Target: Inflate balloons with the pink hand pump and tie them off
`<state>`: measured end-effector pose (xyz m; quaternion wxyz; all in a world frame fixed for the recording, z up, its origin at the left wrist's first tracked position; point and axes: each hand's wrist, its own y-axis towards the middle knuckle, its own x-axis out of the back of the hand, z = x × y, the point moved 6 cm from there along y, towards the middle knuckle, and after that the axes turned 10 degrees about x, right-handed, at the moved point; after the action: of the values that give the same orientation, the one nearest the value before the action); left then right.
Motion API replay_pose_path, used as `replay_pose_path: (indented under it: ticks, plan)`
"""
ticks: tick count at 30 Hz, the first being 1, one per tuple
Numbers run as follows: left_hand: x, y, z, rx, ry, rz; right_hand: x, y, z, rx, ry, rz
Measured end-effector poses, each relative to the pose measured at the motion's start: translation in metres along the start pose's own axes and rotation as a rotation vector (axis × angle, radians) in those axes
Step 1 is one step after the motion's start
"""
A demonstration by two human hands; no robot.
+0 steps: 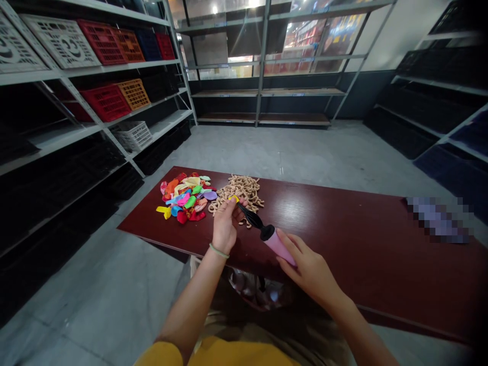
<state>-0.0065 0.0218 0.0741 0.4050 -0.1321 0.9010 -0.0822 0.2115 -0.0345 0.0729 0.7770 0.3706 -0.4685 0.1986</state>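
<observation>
Crates (107, 101) stood at ten o'clock, contents hidden. The left hand (225, 223) pinched a yellow balloon (234, 199) at the tip of a pink pump (280, 246), which the right hand (310, 264) gripped.

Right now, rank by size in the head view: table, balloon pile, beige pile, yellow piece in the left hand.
1. Table
2. Balloon pile and beige pile: too alike to rank
3. Yellow piece

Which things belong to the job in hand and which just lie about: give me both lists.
Apparently in the job: pink-and-black pump, yellow piece at its tip, bright balloons, perhaps tan curved pieces.

Apparently just lying about: blurred item at far right, shelved red crate, white basket.
</observation>
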Motion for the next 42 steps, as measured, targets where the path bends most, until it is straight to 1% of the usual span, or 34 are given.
replay_pose_path:
  ticks: [4,9,13,15,19,22,24,27,30,34,37,40,42]
  plan:
    - [-0.001,0.000,0.001,-0.041,0.064,0.001,-0.005,0.001,0.001,-0.029,0.035,0.012]
    - [-0.007,0.000,0.008,-0.028,0.076,0.021,-0.008,0.003,0.006,-0.054,0.092,0.008]
    - [-0.015,-0.003,0.015,0.011,0.018,0.015,-0.013,0.005,0.009,-0.070,0.145,0.014]
    - [-0.021,-0.004,0.015,0.034,-0.011,0.054,-0.016,0.006,0.010,-0.071,0.186,0.016]
    - [-0.032,-0.004,0.013,0.038,-0.032,0.145,-0.021,0.007,0.010,-0.099,0.274,0.014]
    - [-0.035,-0.002,0.015,0.019,-0.023,0.158,-0.024,0.008,0.010,-0.137,0.307,0.034]
    - [-0.036,0.000,0.017,-0.006,-0.010,0.144,-0.025,0.008,0.012,-0.155,0.304,0.054]
    - [-0.032,0.008,0.016,-0.046,0.005,0.050,-0.029,0.004,0.016,-0.190,0.300,0.081]
    - [-0.025,0.019,0.008,-0.100,-0.007,-0.047,-0.032,-0.005,0.019,-0.239,0.327,0.082]
    - [-0.021,0.036,-0.004,-0.125,-0.029,-0.037,-0.032,-0.014,0.020,-0.258,0.376,0.046]
    - [-0.014,0.046,-0.012,-0.131,-0.056,-0.033,-0.028,-0.019,0.017,-0.238,0.407,0.063]
    - [-0.001,0.054,-0.025,-0.159,-0.109,-0.087,-0.027,-0.029,0.012,-0.265,0.423,0.123]
    - [0.006,0.059,-0.034,-0.178,-0.135,-0.127,-0.027,-0.036,0.009,-0.301,0.428,0.135]
